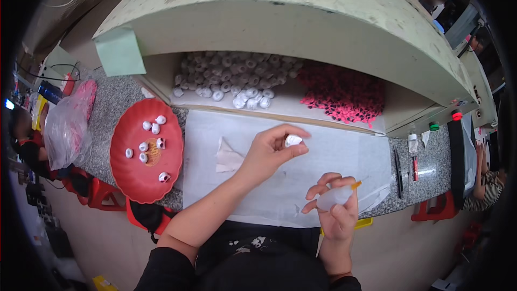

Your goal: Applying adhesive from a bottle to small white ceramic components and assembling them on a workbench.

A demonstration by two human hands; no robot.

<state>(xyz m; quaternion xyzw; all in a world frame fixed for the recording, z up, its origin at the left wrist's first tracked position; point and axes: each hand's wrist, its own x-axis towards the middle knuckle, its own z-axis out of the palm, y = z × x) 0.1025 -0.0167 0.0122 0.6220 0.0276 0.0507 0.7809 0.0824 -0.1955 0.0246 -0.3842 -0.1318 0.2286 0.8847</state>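
At the lower right of the frame, nearest the body, a small translucent squeeze bottle (333, 199) lies across the raised fingers of the right hand (338, 220), its orange nozzle (356, 185) pointing up and outward, probably to keep the tip clear of the other hand. That grip is loosely closed round the bottle, the thumb against its side and the fingers partly spread.

A little farther, near the centre, the left hand (269, 153) holds one white rounded piece (293, 140) above the white sheet (344, 156), perhaps to leave most of its surface exposed. This grip is a narrow pinch, open only to the width of the piece, between thumb and fingers.

The sheet likely shields the speckled bench (433, 156). At the left, a red scalloped tray (121, 178) carries similar pieces set loosely apart, seemingly so each can be picked singly. Farther, in the upper middle, a pale cabinet (280, 11) shelters heaped white pieces (231, 73) beside pink-and-black bits (344, 91), apparently sorted by kind within reach.
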